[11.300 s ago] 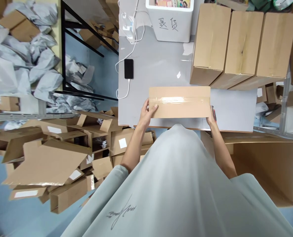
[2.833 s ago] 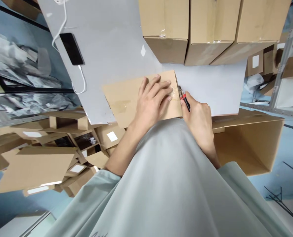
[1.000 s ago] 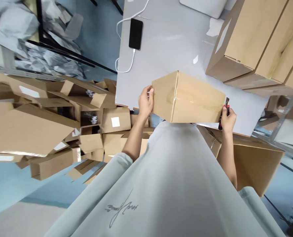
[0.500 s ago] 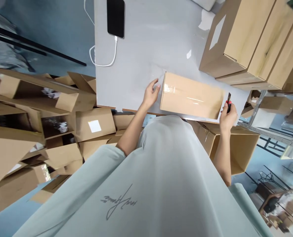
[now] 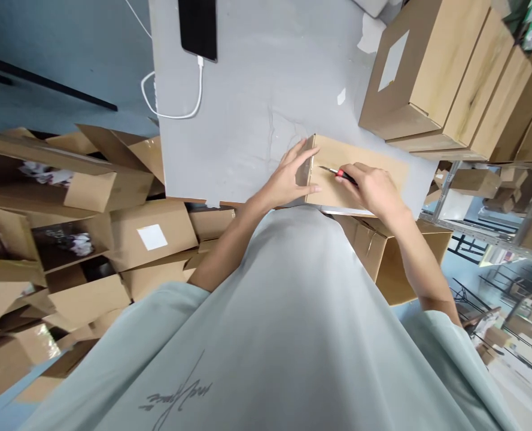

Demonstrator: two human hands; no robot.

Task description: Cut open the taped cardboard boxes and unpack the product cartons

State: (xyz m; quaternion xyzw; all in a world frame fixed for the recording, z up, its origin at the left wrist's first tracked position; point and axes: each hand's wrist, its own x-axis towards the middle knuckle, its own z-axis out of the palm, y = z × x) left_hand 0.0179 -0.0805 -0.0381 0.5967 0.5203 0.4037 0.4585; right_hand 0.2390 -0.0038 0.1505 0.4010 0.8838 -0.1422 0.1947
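A long closed cardboard box (image 5: 337, 196) lies at the table's near edge. My left hand (image 5: 288, 176) holds its left end, with the thumb and fingers spread apart over the end's top edge. In my right hand (image 5: 376, 188) is a utility knife (image 5: 341, 174) with red and black on its handle. Its blade points left, at the top of the box near the left end. Whether the tip is in the cardboard I cannot tell. The right hand and wrist cover part of the box top.
A black phone (image 5: 198, 30) with a white cable (image 5: 176, 115) lies at the table's (image 5: 248, 78) back left. Several large cartons (image 5: 427, 84) stand at the right. Opened boxes (image 5: 153, 233) are piled on the left, and another open box (image 5: 394, 269) sits below the table's near edge.
My right hand has swung left with the knife, from beyond the box's right end to over its left part. My left hand has moved right onto the box's end.
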